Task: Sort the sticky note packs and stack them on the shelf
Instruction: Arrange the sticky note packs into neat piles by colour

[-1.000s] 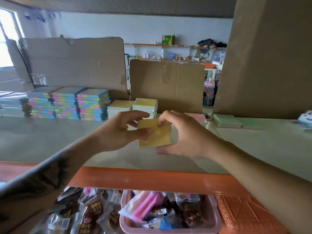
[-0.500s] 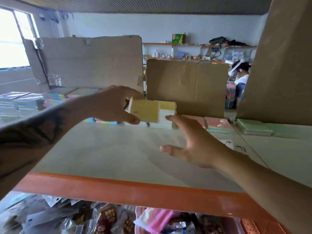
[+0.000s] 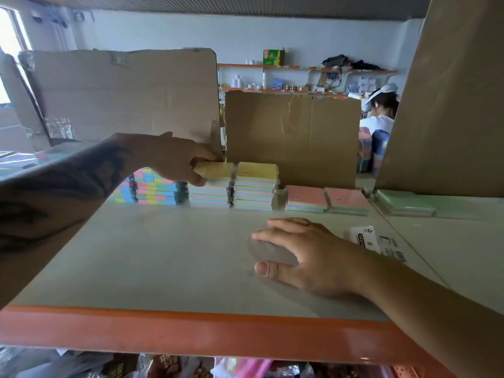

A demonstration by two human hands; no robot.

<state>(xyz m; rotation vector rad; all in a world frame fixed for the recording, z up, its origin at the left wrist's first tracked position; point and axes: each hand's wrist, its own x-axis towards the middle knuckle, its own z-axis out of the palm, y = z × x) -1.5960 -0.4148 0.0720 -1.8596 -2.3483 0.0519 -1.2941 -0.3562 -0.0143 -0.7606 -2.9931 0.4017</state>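
My left hand [image 3: 174,158] reaches to the back of the shelf [image 3: 152,255] and pinches a yellow-topped sticky note pack [image 3: 216,170] lying on top of a pastel stack [image 3: 210,193]. A second yellow-topped stack [image 3: 256,186] stands right beside it. Left of them are taller multicolour stacks [image 3: 152,190], partly hidden by my arm. Pink-topped packs [image 3: 327,199] and green packs [image 3: 403,203] lie lower to the right. My right hand [image 3: 302,252] rests palm down on the shelf surface with its fingers spread, holding nothing.
Cardboard sheets [image 3: 291,137] stand behind the stacks and a large one [image 3: 450,105] at the right. A small white packet [image 3: 362,237] lies by my right wrist. The shelf has an orange front edge [image 3: 191,331]; bagged goods sit below. A person [image 3: 380,110] sits in the background.
My left hand carried the yellow pack from the shelf's front to the back and set it on the stack. My right hand let go of the pack and dropped flat onto the shelf.
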